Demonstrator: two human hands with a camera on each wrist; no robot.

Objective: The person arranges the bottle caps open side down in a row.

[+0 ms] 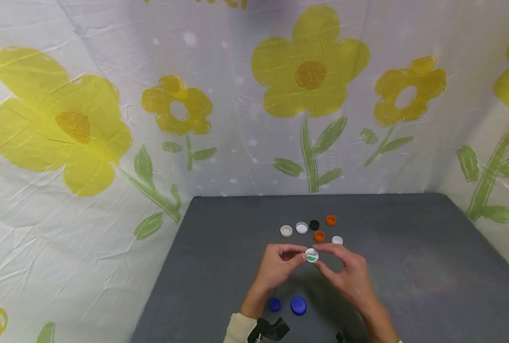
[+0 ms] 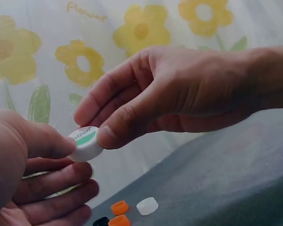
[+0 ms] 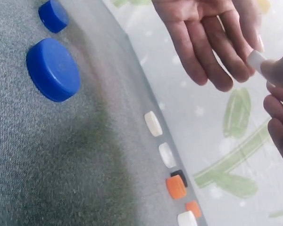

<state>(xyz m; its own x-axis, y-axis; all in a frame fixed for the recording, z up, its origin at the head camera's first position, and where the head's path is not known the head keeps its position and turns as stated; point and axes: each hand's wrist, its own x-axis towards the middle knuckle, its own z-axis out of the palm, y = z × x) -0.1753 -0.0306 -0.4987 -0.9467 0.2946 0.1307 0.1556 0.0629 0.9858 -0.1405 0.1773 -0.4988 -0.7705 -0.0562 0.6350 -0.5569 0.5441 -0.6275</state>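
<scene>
A small white bottle cap (image 1: 312, 255) with a green patch and lettering on its top is held up over the grey table, between both hands. My left hand (image 1: 276, 267) pinches its left side with thumb and forefinger; the other fingers spread below it in the left wrist view. From the opposite side my right hand (image 1: 350, 274) holds the cap's edge between thumb and forefinger. In the right wrist view the cap (image 3: 256, 60) shows edge-on where the fingertips meet.
Nearer me on the table (image 1: 194, 286) lie a large blue cap (image 1: 299, 306) and a smaller blue cap (image 1: 274, 304). Beyond the hands sit white caps (image 1: 301, 227), orange caps (image 1: 330, 220) and a black cap (image 1: 314, 224). A flower-printed white sheet (image 1: 237, 143) hangs behind.
</scene>
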